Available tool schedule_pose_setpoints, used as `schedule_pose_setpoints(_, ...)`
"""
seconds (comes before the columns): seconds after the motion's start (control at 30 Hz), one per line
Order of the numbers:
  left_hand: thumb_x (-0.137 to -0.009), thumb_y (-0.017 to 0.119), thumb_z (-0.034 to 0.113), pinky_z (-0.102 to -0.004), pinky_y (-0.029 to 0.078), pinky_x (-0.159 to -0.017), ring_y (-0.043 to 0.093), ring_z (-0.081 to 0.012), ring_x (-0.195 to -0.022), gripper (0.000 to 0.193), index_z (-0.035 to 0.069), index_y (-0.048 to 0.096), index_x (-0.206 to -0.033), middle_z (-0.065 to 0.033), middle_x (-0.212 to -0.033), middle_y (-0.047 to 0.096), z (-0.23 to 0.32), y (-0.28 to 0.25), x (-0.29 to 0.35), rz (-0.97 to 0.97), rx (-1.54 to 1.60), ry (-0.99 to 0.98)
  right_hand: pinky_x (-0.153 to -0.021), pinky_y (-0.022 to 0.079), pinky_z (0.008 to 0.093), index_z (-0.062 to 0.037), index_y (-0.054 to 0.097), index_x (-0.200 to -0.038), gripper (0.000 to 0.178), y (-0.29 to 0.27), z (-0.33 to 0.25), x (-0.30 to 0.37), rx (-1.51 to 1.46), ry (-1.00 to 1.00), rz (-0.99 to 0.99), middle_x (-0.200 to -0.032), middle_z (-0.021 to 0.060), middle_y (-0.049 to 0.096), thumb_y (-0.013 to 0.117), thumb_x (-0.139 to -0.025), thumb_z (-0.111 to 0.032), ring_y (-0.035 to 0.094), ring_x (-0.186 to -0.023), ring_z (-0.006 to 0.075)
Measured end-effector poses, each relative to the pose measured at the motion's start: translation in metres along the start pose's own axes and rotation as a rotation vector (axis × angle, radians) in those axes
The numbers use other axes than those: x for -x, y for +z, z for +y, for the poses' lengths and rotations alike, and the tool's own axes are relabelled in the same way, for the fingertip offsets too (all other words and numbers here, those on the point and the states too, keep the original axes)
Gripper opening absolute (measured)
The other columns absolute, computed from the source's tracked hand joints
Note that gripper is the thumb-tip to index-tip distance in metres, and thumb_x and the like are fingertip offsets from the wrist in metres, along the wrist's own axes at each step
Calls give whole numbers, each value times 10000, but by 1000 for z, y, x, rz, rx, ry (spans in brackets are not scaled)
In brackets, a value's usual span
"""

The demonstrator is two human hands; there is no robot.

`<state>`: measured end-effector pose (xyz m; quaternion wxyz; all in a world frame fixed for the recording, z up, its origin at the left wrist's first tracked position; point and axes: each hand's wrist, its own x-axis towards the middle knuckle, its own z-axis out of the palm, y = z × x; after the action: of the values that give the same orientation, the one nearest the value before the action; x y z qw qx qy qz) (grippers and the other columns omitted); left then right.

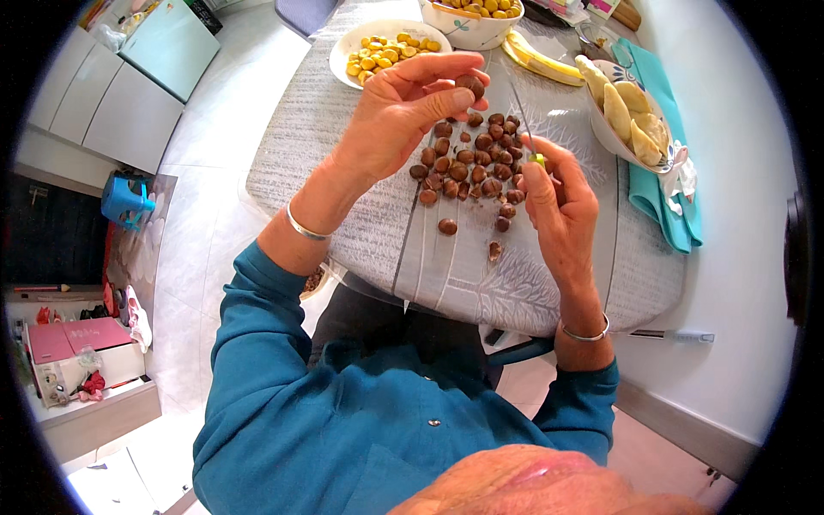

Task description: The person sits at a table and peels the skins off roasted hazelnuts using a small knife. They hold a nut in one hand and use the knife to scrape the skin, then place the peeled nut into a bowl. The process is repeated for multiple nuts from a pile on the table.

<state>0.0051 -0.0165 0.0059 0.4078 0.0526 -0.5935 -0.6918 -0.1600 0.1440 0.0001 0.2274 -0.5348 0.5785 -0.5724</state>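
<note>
My left hand [403, 107] is raised over the table, pinching a brown chestnut [471, 85] between thumb and fingertips. A small knife with a green handle [537, 160] is gripped in my right hand [558, 193]; its thin blade points up and away from me, apart from the held chestnut. Between and below my hands, many brown chestnuts [482, 160] lie loosely heaped on the tabletop. One chestnut [447, 227] sits apart nearer to me, and a piece with a pale patch [495, 251] lies by the near edge.
A white bowl [341, 67] of yellow peeled chestnuts stands beyond my left hand, beside a patterned bowl [468, 36] of more. Yellow banana peel [542, 62] lies farther back. At right, a bowl [601, 129] of pale folded pastries rests by a teal cloth [665, 210] and the wall.
</note>
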Motion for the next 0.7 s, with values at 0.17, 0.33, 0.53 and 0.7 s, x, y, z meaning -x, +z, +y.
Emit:
schedule_pose_setpoints(0.17,-934,631,74,-264,525,-829,645,-165,-930,335,20,591,-1262,-139,-1125,665,-3,-5,-2,29,-37,29,-578,425,181,-54,611,-1282,306,-1,-10,0,-25,-15,46,-853,10,618,557,-995,-148,523,-692,31)
schedule_pose_setpoints(0.33,-937,631,82,-268,534,-841,648,-155,-937,314,-3,603,-1238,-135,-1106,670,-1,-2,-1,70,142,-41,-583,450,242,-68,616,-1292,349,1,3,-4,277,-359,76,-818,54,622,598,-943,-62,526,-667,99)
schedule_pose_setpoints(0.53,-954,620,102,-241,566,-802,673,-163,-940,315,-13,602,-1246,-131,-1104,672,-2,-2,-2,87,224,-57,-568,454,297,-94,627,-1289,396,3,2,-2,415,-442,56,-799,87,604,646,-899,-25,509,-637,155)
schedule_pose_setpoints(0.7,-973,575,98,-236,541,-803,644,-143,-924,303,-2,599,-1258,-168,-1148,654,-3,-5,-4,35,224,-37,-548,450,289,-111,627,-1294,413,5,1,-2,392,-453,60,-785,86,589,654,-892,-20,511,-628,156)
